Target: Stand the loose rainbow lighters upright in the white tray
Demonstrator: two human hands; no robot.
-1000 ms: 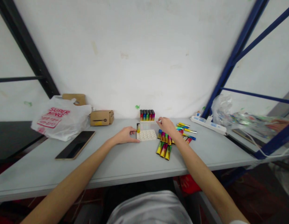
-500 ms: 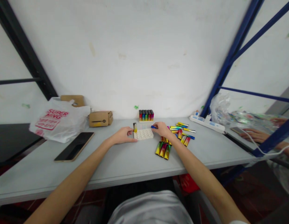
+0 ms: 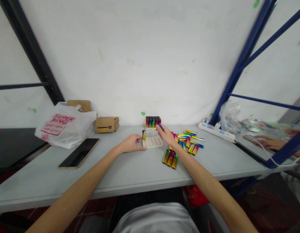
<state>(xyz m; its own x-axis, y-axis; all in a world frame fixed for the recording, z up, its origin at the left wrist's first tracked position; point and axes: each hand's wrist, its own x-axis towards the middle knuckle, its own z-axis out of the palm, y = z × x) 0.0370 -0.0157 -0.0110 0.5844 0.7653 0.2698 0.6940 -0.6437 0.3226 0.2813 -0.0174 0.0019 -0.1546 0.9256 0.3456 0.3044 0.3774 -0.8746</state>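
A white tray (image 3: pixel 153 142) with rows of round holes lies on the table between my hands. One gold lighter (image 3: pixel 144 135) with a dark top stands upright in its back left corner. My left hand (image 3: pixel 133 143) grips the tray's left end, thumb along the front edge and fingers bent by the standing lighter. Above the tray's right end, my right hand (image 3: pixel 166 134) pinches a blue lighter (image 3: pixel 160 126), tilted and partly hidden by the fingers. Several shiny coloured lighters (image 3: pixel 169 159) lie loose to the right, some behind my right forearm.
A block of upright lighters (image 3: pixel 153 122) stands by the wall. Left are a phone (image 3: pixel 79 152), a cardboard box (image 3: pixel 106 125) and a plastic bag (image 3: pixel 65 124). A power strip (image 3: pixel 216 132) and blue rack post (image 3: pixel 233 74) stand right; beyond them is another person's hand (image 3: pixel 267 141).
My right hand has lifted slightly with the blue lighter, whose end now points up and away. My left hand stays at the tray. The whole view has shifted a little.
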